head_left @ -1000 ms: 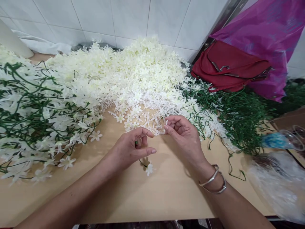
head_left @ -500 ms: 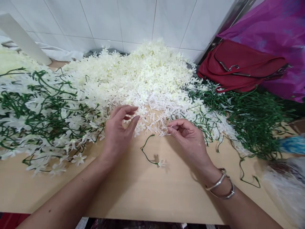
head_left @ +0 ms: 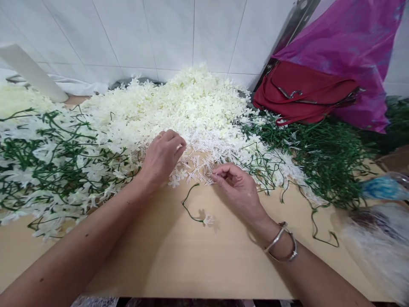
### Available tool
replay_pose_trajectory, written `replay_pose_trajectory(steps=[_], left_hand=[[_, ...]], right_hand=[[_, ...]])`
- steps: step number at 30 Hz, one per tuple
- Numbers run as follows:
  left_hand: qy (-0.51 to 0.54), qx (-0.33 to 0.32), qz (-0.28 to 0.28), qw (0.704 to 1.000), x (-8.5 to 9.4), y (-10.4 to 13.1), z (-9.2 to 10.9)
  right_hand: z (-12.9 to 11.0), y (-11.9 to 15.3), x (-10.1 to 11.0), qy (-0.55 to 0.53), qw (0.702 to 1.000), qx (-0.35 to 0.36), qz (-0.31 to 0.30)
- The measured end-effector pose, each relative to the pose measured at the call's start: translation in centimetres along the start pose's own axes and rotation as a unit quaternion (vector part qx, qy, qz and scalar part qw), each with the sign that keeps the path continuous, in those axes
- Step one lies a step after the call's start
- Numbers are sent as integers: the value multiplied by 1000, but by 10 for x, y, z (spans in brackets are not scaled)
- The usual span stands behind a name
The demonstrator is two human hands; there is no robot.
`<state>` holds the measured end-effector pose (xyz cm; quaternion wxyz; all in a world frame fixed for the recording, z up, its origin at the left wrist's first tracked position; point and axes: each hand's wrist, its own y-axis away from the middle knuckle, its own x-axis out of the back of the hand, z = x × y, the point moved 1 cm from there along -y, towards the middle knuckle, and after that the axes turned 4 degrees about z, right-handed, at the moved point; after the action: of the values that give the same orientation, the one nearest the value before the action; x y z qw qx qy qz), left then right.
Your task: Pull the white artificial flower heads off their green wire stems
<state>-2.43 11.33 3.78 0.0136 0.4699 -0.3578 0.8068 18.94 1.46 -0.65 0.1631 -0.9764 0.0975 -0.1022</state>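
Note:
My left hand [head_left: 164, 155] reaches to the near edge of a heap of loose white artificial flower heads [head_left: 198, 100]. Its thumb and fingertips come together; what lies between them, if anything, is hidden. My right hand [head_left: 238, 187] is closed in a pinch on a small white plastic stamen [head_left: 214, 174], just over the front of a scatter of similar white stamens [head_left: 200, 164]. On the table [head_left: 179, 256] between my forearms lies a green plastic stem [head_left: 191, 215] with one white flower [head_left: 207, 220] at its end.
Stemmed white flowers [head_left: 76, 170] are piled on the left. Bare green stems [head_left: 332, 157] are heaped on the right, below a red handbag [head_left: 306, 91] and purple bag [head_left: 345, 42]. Clear plastic bags [head_left: 380, 243] lie at the right edge. A tiled wall [head_left: 172, 34] stands behind.
The view has shifted somewhat. My left hand has moved farther toward the flower heap, and its spread thumb and fingers have drawn together. My right hand keeps its pinch near the stamens.

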Motion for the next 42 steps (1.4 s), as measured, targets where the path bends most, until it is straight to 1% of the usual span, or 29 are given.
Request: replay_pose_trajectory(steps=[2,3,4,5,6,8,9,10,11,12,14,17,21,24,27,30,33,37,39,42], left_hand=[[83,86,42,992,7,3,5],[146,142,50,978,8,6,8],[219,199,49,954,9,11,12],[298,252,39,920,8,16,16],[372,295,24,880,5,22,20],[481,360,3,799,0,34,29],[514,383,-3,767,-2,40,33],[537,400,-7,743,-3,45,36],[552,410,-10,726,-4,49,40],[562,414,-15,716,-5,52,43],[571,411,-27,710,-4,54,50],[573,398,-48,715,-2,53,60],[565,371,-74,733,-2,53,69],[560,361,-87,741,-2,55,72],[560,362,-90,740,-3,57,71],[561,359,-87,741,-5,59,71],[562,350,-79,745,-7,60,72],[568,333,-75,749,-9,61,74],[555,324,-77,762,-9,63,75],[529,292,-74,794,-10,66,74]], right_hand=[[-4,0,1,6,999,26,17],[-6,0,2,5,999,36,26],[-8,0,2,0,999,40,35],[-10,1,2,-12,998,37,41],[-13,1,2,-30,998,32,48],[-17,3,0,-67,996,19,58],[-20,3,-1,-82,995,16,59],[-22,4,-2,-93,994,17,56],[-25,5,-3,-97,994,22,53],[-26,6,-3,-93,994,31,50],[-28,7,-3,-59,995,61,53],[-27,9,-2,-13,993,99,65],[-21,10,-1,-18,993,94,74],[-21,10,-1,10,991,118,69],[-24,11,-1,74,983,158,58],[-29,11,-1,121,976,172,48],[-32,12,-4,124,979,153,46],[-32,15,-6,109,987,102,66],[-29,16,-6,102,989,74,80],[-25,14,-2,61,994,24,83]])
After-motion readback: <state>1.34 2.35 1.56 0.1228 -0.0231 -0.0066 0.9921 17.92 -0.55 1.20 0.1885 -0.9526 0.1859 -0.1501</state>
